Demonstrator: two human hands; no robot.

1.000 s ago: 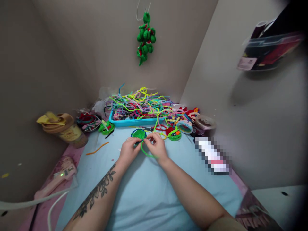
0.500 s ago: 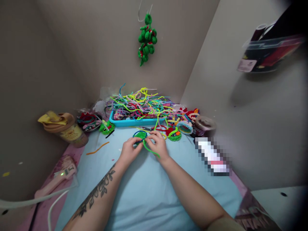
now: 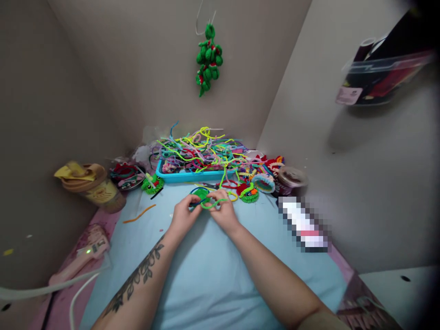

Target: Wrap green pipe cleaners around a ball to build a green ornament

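Above the pale-blue cloth (image 3: 192, 270), the left hand (image 3: 185, 213) pinches the blue-rimmed green piece (image 3: 198, 197); whether the right hand's (image 3: 223, 213) grip is closed, I can't tell. The piece looks light and bendy, best held by its rim.

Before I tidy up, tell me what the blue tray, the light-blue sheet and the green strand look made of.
Blue tray: probably plastic; smooth, even-coloured, with a clean straight rim.
Light-blue sheet: seemingly cloth; matte, with soft folds toward the bottom of the picture.
Green strand: perhaps pipe cleaner, as it holds a curve; too small to rule out yarn.
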